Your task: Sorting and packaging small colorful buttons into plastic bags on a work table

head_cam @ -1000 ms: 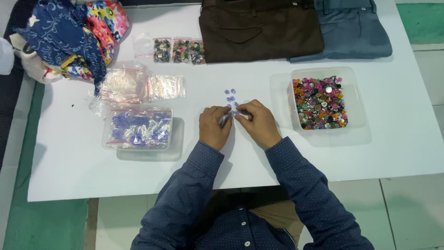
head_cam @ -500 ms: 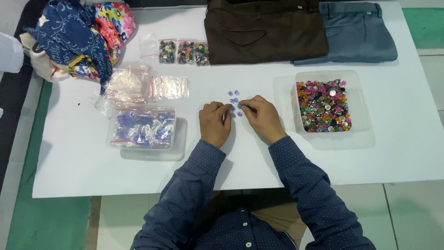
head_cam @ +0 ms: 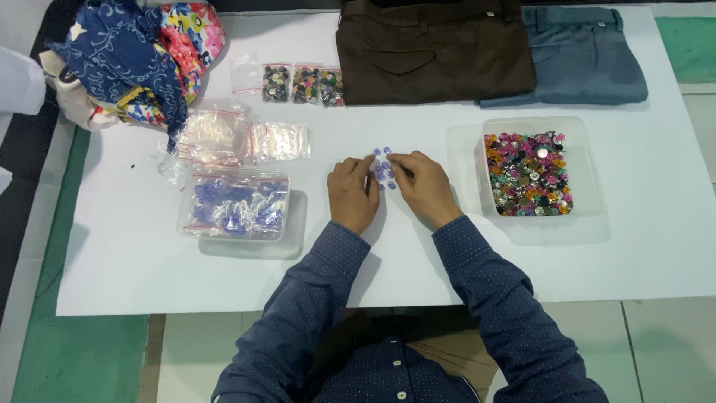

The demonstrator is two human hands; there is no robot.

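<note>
A small cluster of purple buttons [head_cam: 382, 169] is seen on the white table [head_cam: 134, 254], between both hands. The left hand [head_cam: 353, 195] and right hand [head_cam: 424, 186] are laid close together, fingertips touching the buttons; any pinch cannot be told.

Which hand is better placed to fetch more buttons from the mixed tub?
Probably the right hand: the clear tub of mixed buttons sits on its side with bare table between. The left hand would have to cross over the small purple buttons both hands touch.
</note>
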